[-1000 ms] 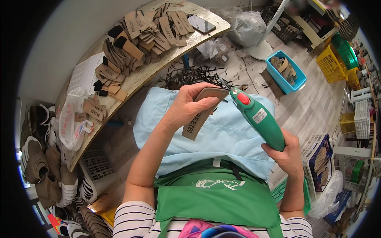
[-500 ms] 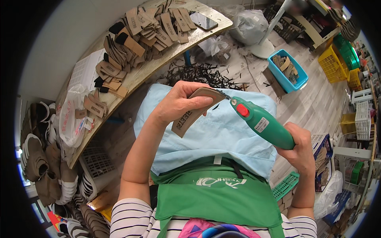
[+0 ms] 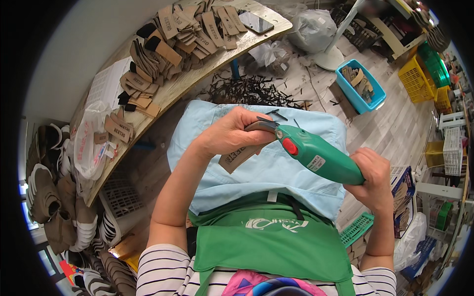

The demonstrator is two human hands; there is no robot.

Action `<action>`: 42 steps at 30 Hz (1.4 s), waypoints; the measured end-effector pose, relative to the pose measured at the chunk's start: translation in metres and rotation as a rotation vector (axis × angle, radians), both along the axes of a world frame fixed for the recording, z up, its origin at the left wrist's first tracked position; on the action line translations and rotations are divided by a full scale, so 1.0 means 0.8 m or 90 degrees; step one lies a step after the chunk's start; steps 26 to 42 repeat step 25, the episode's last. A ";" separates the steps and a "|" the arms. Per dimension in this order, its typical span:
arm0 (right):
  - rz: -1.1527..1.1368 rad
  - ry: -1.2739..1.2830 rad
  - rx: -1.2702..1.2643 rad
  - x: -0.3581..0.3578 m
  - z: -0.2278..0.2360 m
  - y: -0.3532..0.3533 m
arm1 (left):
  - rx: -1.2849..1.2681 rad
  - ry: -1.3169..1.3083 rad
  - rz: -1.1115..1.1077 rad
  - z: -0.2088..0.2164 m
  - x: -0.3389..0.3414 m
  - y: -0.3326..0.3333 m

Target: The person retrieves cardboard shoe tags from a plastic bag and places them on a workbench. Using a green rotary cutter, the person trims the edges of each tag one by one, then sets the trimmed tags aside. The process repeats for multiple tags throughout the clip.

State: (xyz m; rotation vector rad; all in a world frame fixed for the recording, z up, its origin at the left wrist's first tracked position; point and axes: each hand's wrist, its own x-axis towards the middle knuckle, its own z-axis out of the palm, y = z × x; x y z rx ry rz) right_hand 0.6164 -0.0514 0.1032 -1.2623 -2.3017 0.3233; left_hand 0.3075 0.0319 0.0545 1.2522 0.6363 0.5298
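My left hand (image 3: 228,132) pinches a tan printed strap piece (image 3: 239,158) between thumb and fingers above the light blue cloth (image 3: 296,182) over my lap. My right hand (image 3: 373,176) wraps round the rear of green electric scissors (image 3: 323,157) with a red button. Their blades meet the far edge of the strap, close to my left fingertips; the exact contact is partly hidden. Dark thin offcuts (image 3: 279,115) show beside the blades. Many similar strap pieces (image 3: 190,37) lie heaped on the curved table ahead and to the left.
A phone (image 3: 256,22) lies at the table's far right end. Black scraps (image 3: 252,91) litter the floor beyond my lap. To the right stands a blue bin (image 3: 377,96) with strap pieces in it, near yellow baskets (image 3: 414,79). Shoe uppers (image 3: 47,192) are stacked at the left.
The scissors have moved left along the strap's far edge, nearer my left fingers. The strap has tilted, and dark offcuts now show at the blades.
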 end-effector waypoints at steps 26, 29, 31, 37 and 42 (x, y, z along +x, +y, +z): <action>-0.228 0.189 -0.274 -0.001 -0.071 -0.017 | 0.435 0.991 0.965 -0.118 -0.438 0.067; -0.228 0.189 -0.274 -0.001 -0.071 -0.017 | 0.435 0.991 0.965 -0.118 -0.438 0.067; -0.228 0.189 -0.274 -0.001 -0.071 -0.017 | 0.435 0.991 0.965 -0.118 -0.438 0.067; -0.228 0.189 -0.274 -0.001 -0.071 -0.017 | 0.435 0.991 0.965 -0.118 -0.438 0.067; -0.228 0.189 -0.274 -0.001 -0.071 -0.017 | 0.435 0.991 0.965 -0.118 -0.438 0.067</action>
